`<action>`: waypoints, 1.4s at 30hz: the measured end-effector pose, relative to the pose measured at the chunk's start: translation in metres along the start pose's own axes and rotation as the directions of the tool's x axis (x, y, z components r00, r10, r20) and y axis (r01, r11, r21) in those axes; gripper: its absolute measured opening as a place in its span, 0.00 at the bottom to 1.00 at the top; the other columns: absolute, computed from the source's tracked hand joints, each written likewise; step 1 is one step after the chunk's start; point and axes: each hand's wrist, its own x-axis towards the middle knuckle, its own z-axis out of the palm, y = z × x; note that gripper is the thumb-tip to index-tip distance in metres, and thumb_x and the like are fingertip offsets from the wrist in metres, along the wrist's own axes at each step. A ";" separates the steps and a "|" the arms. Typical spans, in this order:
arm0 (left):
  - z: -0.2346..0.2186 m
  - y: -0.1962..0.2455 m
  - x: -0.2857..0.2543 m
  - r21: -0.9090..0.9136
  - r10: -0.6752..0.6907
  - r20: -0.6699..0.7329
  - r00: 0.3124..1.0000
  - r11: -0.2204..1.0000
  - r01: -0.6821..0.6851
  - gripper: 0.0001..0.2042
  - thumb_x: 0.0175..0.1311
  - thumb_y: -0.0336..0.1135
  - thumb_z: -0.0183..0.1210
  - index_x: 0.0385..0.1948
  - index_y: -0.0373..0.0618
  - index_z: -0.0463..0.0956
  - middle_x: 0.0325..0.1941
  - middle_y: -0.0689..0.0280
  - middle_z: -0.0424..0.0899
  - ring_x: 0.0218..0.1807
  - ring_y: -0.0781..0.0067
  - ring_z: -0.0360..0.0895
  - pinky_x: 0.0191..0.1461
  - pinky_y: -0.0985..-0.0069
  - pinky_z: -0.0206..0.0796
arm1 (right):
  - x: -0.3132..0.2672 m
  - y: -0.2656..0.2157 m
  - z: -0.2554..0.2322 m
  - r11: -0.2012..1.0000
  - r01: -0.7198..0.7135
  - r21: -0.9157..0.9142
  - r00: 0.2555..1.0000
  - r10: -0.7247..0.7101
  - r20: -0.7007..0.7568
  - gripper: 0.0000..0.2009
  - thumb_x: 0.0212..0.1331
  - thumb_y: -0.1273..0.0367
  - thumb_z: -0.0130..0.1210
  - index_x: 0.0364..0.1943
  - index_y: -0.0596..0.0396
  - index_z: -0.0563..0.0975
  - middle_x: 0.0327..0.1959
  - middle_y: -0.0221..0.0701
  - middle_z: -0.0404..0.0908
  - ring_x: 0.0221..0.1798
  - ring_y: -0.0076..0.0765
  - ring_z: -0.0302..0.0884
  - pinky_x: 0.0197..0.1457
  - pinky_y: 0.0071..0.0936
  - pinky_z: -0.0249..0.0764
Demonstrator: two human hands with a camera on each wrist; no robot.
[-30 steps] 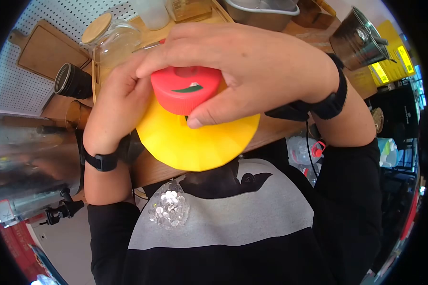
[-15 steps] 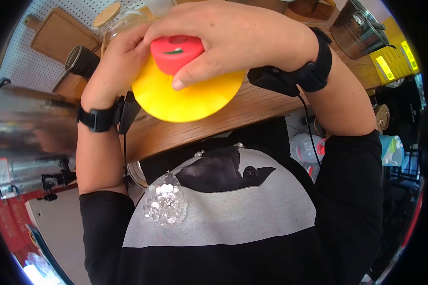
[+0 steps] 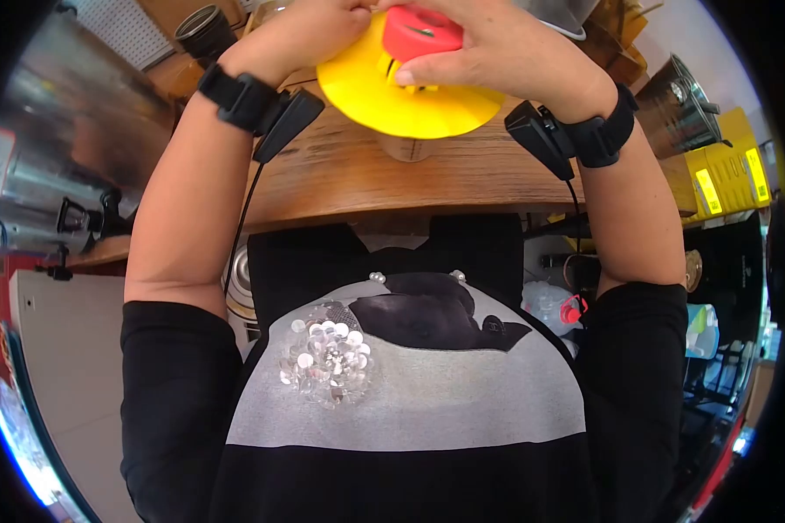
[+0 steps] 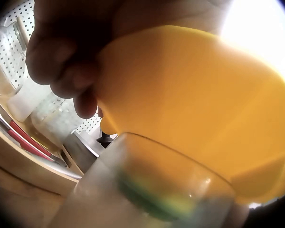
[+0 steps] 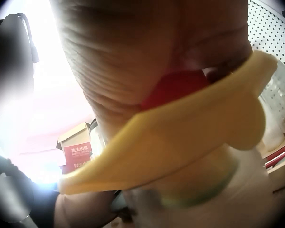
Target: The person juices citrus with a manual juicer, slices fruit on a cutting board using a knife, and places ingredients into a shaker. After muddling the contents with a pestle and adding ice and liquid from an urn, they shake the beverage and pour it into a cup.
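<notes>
My right hand [image 3: 519,52] grips a red round knob [image 3: 423,37] with a green mark, its thumb along the near side. The knob sits above a wide yellow plastic disc [image 3: 419,113], wavy-edged in the right wrist view. At the disc's left rim, my left hand [image 3: 318,33] holds on with curled fingers. Below the disc stands a clear cup [image 3: 407,150], its rim right at the disc's underside in the left wrist view. Through the cup wall shows a blurred green and yellow part [image 4: 154,199]. The far side of the knob and some right fingertips are hidden.
The wooden table [image 3: 323,179] ends close before my body. A large metal drum [image 3: 70,122] stands left, a black ribbed cup [image 3: 208,33] behind it. To the right are a metal pail [image 3: 677,100] and yellow box [image 3: 731,179]. Red-handled tools [image 4: 31,145] lie on a tray.
The head view has shifted; the disc and both hands now appear higher and further right. The clear cup beneath the disc has come into sight. Both hands keep their hold.
</notes>
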 end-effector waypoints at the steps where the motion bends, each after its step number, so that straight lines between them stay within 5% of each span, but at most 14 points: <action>1: -0.002 -0.002 0.002 0.036 -0.034 0.042 0.999 0.999 0.033 0.15 0.67 0.29 0.47 0.50 0.36 0.76 0.46 0.49 0.83 0.47 0.57 0.80 0.51 0.70 0.71 | 0.001 0.005 0.006 1.000 0.015 -0.009 0.997 -0.016 -0.069 0.32 0.53 0.52 0.61 0.58 0.58 0.70 0.52 0.48 0.72 0.55 0.50 0.71 0.60 0.33 0.67; 10: -0.007 -0.022 0.007 0.146 -0.148 0.075 0.986 0.980 0.136 0.15 0.65 0.33 0.49 0.50 0.39 0.77 0.44 0.51 0.84 0.45 0.58 0.81 0.48 0.69 0.72 | 0.006 -0.007 0.007 0.998 0.056 0.023 0.996 -0.054 -0.064 0.33 0.54 0.53 0.62 0.60 0.57 0.69 0.54 0.48 0.72 0.60 0.50 0.68 0.65 0.34 0.63; 13: -0.013 -0.011 -0.006 0.078 -0.075 0.080 0.994 0.995 0.069 0.15 0.65 0.34 0.49 0.50 0.39 0.77 0.44 0.51 0.84 0.45 0.57 0.81 0.48 0.69 0.72 | 0.007 -0.016 0.007 0.999 0.010 0.043 1.000 -0.009 -0.026 0.33 0.53 0.53 0.63 0.60 0.57 0.68 0.55 0.48 0.71 0.61 0.48 0.67 0.65 0.35 0.62; 16: 0.014 -0.068 0.019 -0.033 -0.031 0.053 0.998 0.999 0.032 0.15 0.66 0.31 0.51 0.53 0.40 0.75 0.41 0.62 0.84 0.44 0.74 0.80 0.49 0.77 0.70 | 0.004 -0.011 0.017 0.993 0.002 -0.122 0.995 -0.014 -0.097 0.32 0.53 0.53 0.63 0.59 0.58 0.70 0.54 0.46 0.72 0.59 0.46 0.69 0.64 0.34 0.64; 18: 0.014 -0.059 0.016 0.004 0.033 0.000 0.999 0.999 -0.033 0.16 0.65 0.33 0.52 0.53 0.42 0.76 0.36 0.62 0.84 0.38 0.75 0.79 0.44 0.77 0.71 | 0.007 0.003 0.033 0.990 -0.014 -0.142 0.950 -0.031 -0.312 0.27 0.53 0.52 0.60 0.53 0.54 0.75 0.46 0.43 0.81 0.46 0.49 0.80 0.50 0.36 0.76; 22: 0.013 -0.036 0.005 0.052 -0.020 -0.013 1.000 0.998 0.020 0.14 0.65 0.32 0.52 0.52 0.44 0.77 0.31 0.63 0.83 0.32 0.77 0.77 0.37 0.78 0.70 | 0.005 0.007 0.031 0.995 -0.093 -0.025 0.958 0.083 -0.274 0.28 0.55 0.47 0.59 0.49 0.56 0.76 0.39 0.44 0.81 0.42 0.49 0.80 0.48 0.34 0.76; 26: 0.016 -0.040 0.003 -0.034 -0.013 -0.069 0.998 0.999 0.011 0.13 0.66 0.34 0.53 0.49 0.42 0.78 0.34 0.60 0.84 0.35 0.72 0.80 0.40 0.75 0.72 | 0.001 0.005 0.017 0.991 0.130 -0.015 0.962 -0.130 -0.241 0.26 0.54 0.56 0.62 0.56 0.51 0.74 0.46 0.41 0.76 0.48 0.47 0.76 0.53 0.32 0.72; 28: 0.016 -0.035 0.007 -0.083 -0.033 0.013 0.999 0.996 0.034 0.15 0.63 0.33 0.52 0.50 0.42 0.79 0.42 0.52 0.85 0.43 0.57 0.82 0.48 0.69 0.74 | -0.003 0.005 0.010 0.988 0.153 0.003 0.977 -0.151 -0.149 0.27 0.52 0.59 0.62 0.58 0.47 0.73 0.49 0.40 0.73 0.51 0.47 0.74 0.54 0.32 0.71; 30: 0.018 -0.032 0.008 -0.084 -0.028 -0.001 1.000 0.996 0.028 0.15 0.63 0.33 0.52 0.50 0.42 0.79 0.42 0.52 0.85 0.43 0.57 0.82 0.48 0.69 0.74 | -0.004 0.005 0.014 0.980 0.195 -0.049 0.975 -0.199 -0.097 0.27 0.51 0.61 0.63 0.58 0.47 0.73 0.48 0.40 0.73 0.49 0.47 0.74 0.53 0.33 0.71; 35: 0.018 -0.036 0.007 0.029 0.020 -0.009 1.000 0.999 -0.020 0.14 0.67 0.35 0.53 0.51 0.41 0.77 0.39 0.58 0.86 0.38 0.69 0.81 0.43 0.73 0.73 | 0.003 -0.005 0.026 0.983 0.081 -0.166 0.969 -0.117 -0.220 0.24 0.53 0.56 0.61 0.52 0.53 0.75 0.43 0.42 0.76 0.46 0.48 0.76 0.51 0.34 0.72; 37: 0.017 -0.033 0.005 -0.036 -0.009 0.002 1.000 0.999 0.009 0.14 0.67 0.32 0.52 0.50 0.41 0.77 0.39 0.58 0.85 0.37 0.69 0.81 0.43 0.74 0.73 | 0.006 -0.007 0.028 0.990 -0.139 -0.027 0.964 0.129 -0.233 0.24 0.54 0.52 0.59 0.49 0.55 0.76 0.41 0.43 0.78 0.47 0.46 0.77 0.51 0.33 0.72; 40: 0.014 -0.034 0.003 -0.019 -0.013 -0.012 1.000 1.000 0.013 0.13 0.66 0.30 0.50 0.49 0.40 0.77 0.38 0.58 0.85 0.37 0.69 0.81 0.42 0.74 0.73 | 0.010 -0.006 0.026 0.970 -0.187 0.158 0.963 0.213 -0.164 0.24 0.55 0.54 0.60 0.52 0.53 0.75 0.45 0.42 0.77 0.49 0.46 0.76 0.53 0.33 0.72; 41: 0.015 -0.037 0.003 -0.021 -0.016 -0.016 1.000 1.000 0.016 0.13 0.66 0.30 0.50 0.49 0.40 0.77 0.38 0.58 0.85 0.37 0.69 0.81 0.42 0.74 0.73 | 0.010 -0.003 0.024 0.970 -0.185 0.156 0.964 0.210 -0.161 0.24 0.55 0.54 0.60 0.52 0.53 0.75 0.45 0.42 0.77 0.49 0.46 0.76 0.53 0.33 0.72; 42: 0.016 -0.040 0.003 -0.025 0.016 -0.025 1.000 1.000 -0.016 0.13 0.66 0.31 0.51 0.49 0.40 0.77 0.38 0.58 0.85 0.36 0.69 0.81 0.42 0.74 0.73 | 0.010 0.000 0.021 0.999 -0.023 0.048 0.981 0.032 -0.189 0.24 0.55 0.56 0.60 0.53 0.53 0.74 0.46 0.42 0.77 0.50 0.46 0.76 0.53 0.32 0.72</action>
